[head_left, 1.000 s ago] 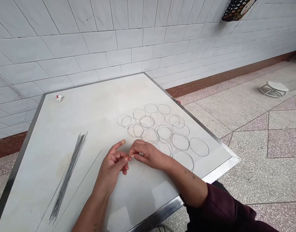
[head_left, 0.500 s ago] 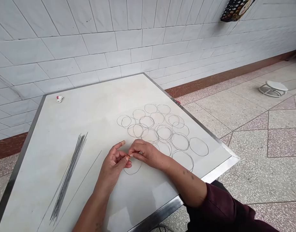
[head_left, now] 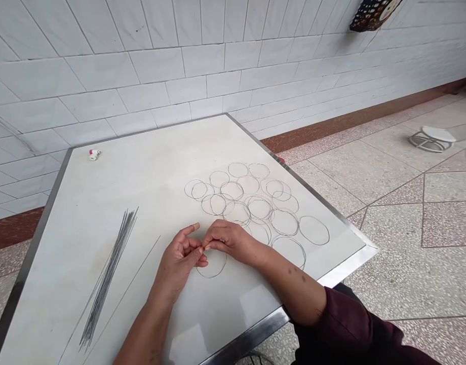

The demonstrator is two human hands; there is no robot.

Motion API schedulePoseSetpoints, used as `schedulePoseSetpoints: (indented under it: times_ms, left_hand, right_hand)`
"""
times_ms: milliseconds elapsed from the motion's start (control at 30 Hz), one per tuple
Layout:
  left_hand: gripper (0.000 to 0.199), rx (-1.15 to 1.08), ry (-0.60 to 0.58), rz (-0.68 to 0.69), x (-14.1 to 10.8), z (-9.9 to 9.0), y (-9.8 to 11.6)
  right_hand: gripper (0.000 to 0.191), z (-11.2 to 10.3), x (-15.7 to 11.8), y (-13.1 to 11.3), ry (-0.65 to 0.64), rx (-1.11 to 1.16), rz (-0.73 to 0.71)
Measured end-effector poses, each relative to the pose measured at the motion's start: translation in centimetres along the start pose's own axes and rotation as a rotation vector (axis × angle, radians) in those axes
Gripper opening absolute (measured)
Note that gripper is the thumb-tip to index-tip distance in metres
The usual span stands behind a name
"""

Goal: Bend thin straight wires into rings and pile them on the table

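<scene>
"How are the two arms?"

"The left arm comes up from the bottom. The left hand (head_left: 180, 256) leans in to the middle, and one finger sticks out away from the rest. The right arm comes in from the right, out of a dark sleeve (head_left: 349, 314), and goes over the surface (head_left: 153, 152). The right hand (head_left: 233, 242) has its back up and its fingers curled."

"Are the hands touching?"

"Their fingertips meet, or almost. I can't tell which."

"And the grip?"

"Both are pinched tight, thumb and finger together. They hold a thin wire ring (head_left: 211, 277) at the top. The tips hide the bit they pinch, so I can't see the ends."

"Where is the ring?"

"Right under the hands. Its round bottom shows just below the fingers."

"What else is close?"

"Lots of other rings (head_left: 247, 208) lie past the right hand, some on top of each other. Left of the left hand is one straight wire (head_left: 122, 297), and past that a bunch of straight wires (head_left: 109, 276) lies on a slant."
</scene>
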State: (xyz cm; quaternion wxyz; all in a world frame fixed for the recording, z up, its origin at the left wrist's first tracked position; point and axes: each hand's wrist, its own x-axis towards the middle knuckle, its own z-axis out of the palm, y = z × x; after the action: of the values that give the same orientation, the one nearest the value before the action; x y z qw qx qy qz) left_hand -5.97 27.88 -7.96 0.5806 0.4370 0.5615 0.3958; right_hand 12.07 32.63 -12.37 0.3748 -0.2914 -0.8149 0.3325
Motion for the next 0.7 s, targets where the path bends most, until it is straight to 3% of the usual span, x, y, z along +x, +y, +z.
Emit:
schedulePoseSetpoints:
  times_ms: [300, 700]
  left_hand:
    - [0.054, 0.023, 0.038, 0.004, -0.22, 0.07, 0.22]
    - [0.057, 0.007, -0.052, -0.029, 0.28, -0.35, -0.46]
  right_hand:
    - [0.008, -0.12, -0.01, 0.07, -0.034, 0.017, -0.037]
    - [0.01, -0.44, -0.02, -0.4, -0.08, -0.038, 0.025]
